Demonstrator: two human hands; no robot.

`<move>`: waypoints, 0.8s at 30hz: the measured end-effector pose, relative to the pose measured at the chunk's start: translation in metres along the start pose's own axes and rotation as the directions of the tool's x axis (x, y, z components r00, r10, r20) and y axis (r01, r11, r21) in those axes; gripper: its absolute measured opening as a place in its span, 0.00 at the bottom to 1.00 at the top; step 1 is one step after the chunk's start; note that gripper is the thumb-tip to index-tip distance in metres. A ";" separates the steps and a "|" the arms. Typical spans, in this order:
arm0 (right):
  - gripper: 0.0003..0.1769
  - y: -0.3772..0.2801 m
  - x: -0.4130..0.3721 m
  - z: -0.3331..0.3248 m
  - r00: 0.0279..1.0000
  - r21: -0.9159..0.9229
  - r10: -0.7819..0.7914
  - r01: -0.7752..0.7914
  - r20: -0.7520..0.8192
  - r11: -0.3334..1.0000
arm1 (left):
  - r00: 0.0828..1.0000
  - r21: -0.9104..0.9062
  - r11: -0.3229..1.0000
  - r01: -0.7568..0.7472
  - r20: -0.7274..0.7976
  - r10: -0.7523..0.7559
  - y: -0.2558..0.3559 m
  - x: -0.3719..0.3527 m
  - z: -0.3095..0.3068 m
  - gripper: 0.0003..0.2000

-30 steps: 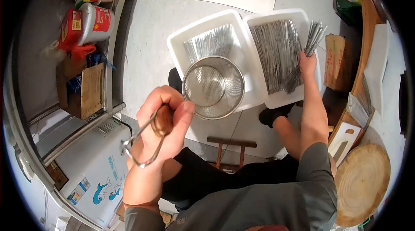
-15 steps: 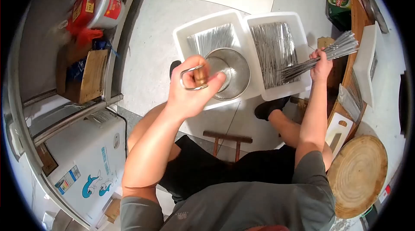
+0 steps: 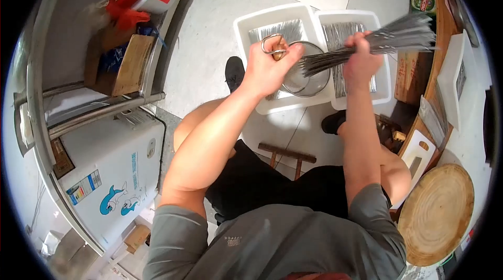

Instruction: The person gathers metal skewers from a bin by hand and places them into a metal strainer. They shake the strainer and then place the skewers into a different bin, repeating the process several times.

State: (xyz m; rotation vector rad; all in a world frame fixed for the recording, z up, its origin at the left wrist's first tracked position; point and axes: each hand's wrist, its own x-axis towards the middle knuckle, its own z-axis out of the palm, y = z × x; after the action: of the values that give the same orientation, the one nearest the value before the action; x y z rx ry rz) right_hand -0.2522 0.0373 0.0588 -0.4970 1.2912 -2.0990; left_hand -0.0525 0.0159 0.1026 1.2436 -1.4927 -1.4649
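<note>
Clasping a strainer (image 3: pixel 309 85) by the handle (image 3: pixel 278 55) in the left hand (image 3: pixel 268 69) and clutching skewers (image 3: pixel 401 34), likely stiff, slippery and best gripped mid-bundle, tightly in the right hand (image 3: pixel 361 65).

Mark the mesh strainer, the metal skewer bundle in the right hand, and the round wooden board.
Mesh strainer (image 3: pixel 310 85): head view, lower part of the mesh.
Metal skewer bundle (image 3: pixel 395 38): head view, fanned-out end.
Round wooden board (image 3: pixel 436 214): head view, middle of its face.
</note>
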 end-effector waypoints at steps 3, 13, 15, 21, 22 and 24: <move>0.06 0.033 -0.017 0.002 0.997 -0.336 -0.042 0.060 0.058 0.940 | 0.999 -0.124 0.992 -0.018 -0.046 0.013 0.005 -0.003 0.001 0.17; 0.10 0.093 -0.039 0.008 0.984 -0.461 -0.082 0.148 0.160 0.875 | 0.998 -0.196 0.979 -0.057 -0.040 0.050 0.005 0.000 -0.007 0.09; 0.10 0.084 -0.045 0.013 0.973 -0.476 -0.097 0.189 0.211 0.859 | 0.998 -0.122 0.992 -0.006 -0.058 -0.001 0.008 0.000 -0.010 0.09; 0.08 0.081 -0.049 0.011 0.971 -0.584 -0.105 0.214 0.215 0.783 | 0.993 -0.187 0.980 -0.072 -0.105 0.053 0.014 0.002 -0.020 0.15; 0.08 0.079 -0.052 0.011 0.981 -0.561 -0.079 0.165 0.175 0.811 | 0.992 -0.186 0.980 -0.068 -0.121 0.046 0.019 0.000 -0.021 0.16; 0.07 0.071 -0.054 0.018 0.994 -0.503 -0.029 0.077 0.103 0.861 | 0.990 -0.234 0.969 -0.075 -0.136 0.043 0.024 -0.002 -0.024 0.17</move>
State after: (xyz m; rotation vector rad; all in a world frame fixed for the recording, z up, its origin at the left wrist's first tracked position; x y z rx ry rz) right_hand -0.1802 0.0380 0.0036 -0.8507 1.7967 -1.7355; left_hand -0.0336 0.0078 0.1294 1.1165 -1.2173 -1.4470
